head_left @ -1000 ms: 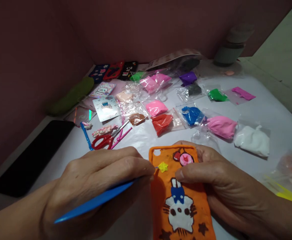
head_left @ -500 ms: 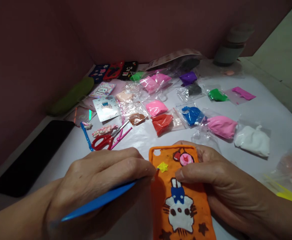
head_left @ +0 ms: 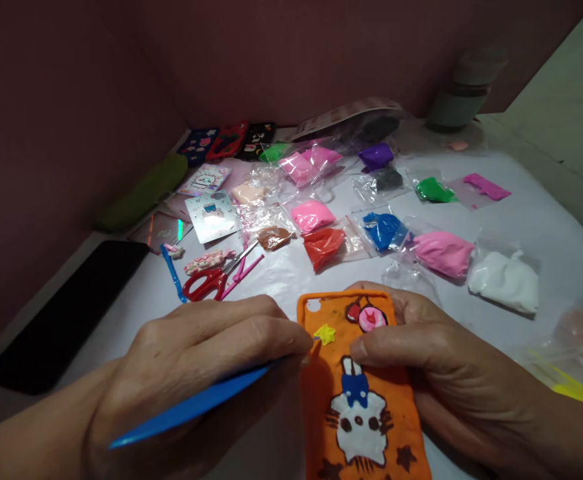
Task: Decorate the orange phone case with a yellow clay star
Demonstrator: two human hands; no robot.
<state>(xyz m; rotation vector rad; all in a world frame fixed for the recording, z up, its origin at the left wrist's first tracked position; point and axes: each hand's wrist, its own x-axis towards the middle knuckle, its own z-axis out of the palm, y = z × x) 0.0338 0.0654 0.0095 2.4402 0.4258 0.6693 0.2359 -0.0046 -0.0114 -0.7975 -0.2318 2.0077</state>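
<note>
Left hand (head_left: 201,373) pinches blue tool (head_left: 196,407) between thumb and fingers; tip beside yellow star (head_left: 325,334) on orange case (head_left: 361,400). Right hand (head_left: 436,347) grips case at its right edge, thumb pressed on face, fingers behind. Case lies right of left fingertips, white cat figure (head_left: 360,427) below right thumb. Red scissors (head_left: 206,283) on table (head_left: 271,280) beyond left hand.

Head cam looks fwd/down, close over both hands (head_left: 206,360).
</note>
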